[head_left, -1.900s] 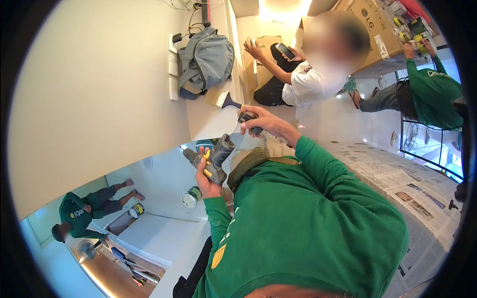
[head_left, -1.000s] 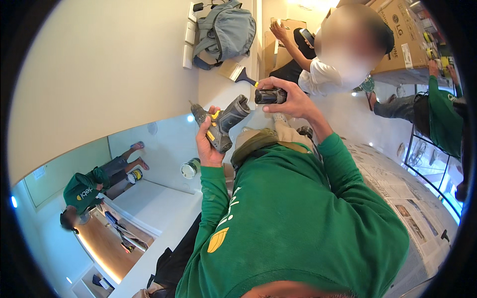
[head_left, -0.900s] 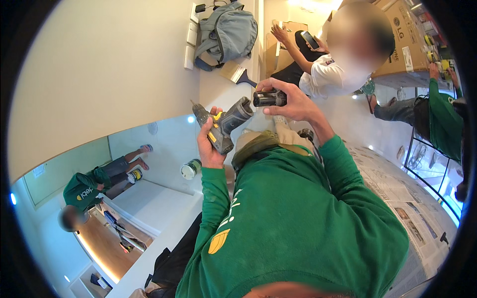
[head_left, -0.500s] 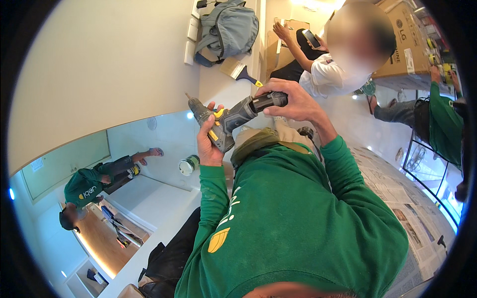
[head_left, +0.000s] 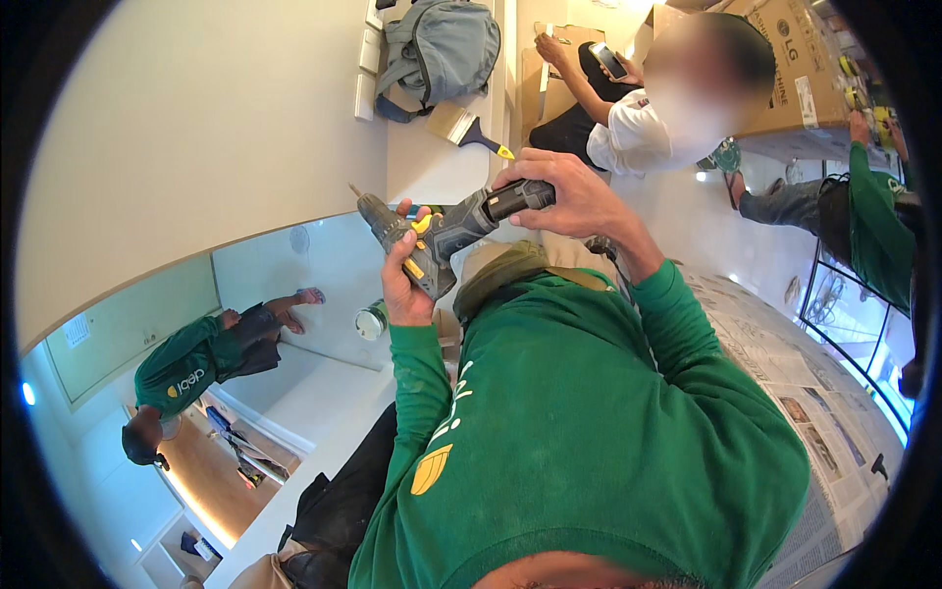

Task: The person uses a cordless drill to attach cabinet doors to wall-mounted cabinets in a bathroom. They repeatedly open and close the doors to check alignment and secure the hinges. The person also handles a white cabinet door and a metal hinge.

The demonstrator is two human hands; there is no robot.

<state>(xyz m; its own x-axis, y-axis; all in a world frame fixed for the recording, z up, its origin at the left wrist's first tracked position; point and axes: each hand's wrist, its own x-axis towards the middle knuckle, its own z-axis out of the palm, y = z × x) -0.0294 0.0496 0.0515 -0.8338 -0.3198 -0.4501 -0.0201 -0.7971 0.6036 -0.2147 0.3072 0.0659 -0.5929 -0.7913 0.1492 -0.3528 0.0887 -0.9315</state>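
Observation:
A grey and black cordless drill with yellow parts is gripped in my left hand, bit pointing up-left. My right hand is closed on a black battery pack, whose end meets the base of the drill's handle. Whether it is fully seated I cannot tell. Just above, a wide paintbrush with a black and yellow handle lies on a pale ledge beside a grey backpack.
A seated person in white holds a phone near cardboard boxes. Co-workers in green are at right and lower left. A paint can stands on the floor. Newspaper covers the surface at my right.
My right hand has brought the battery pack from apart, right of the drill, into the end of its handle. The co-worker at lower left has shifted a little.

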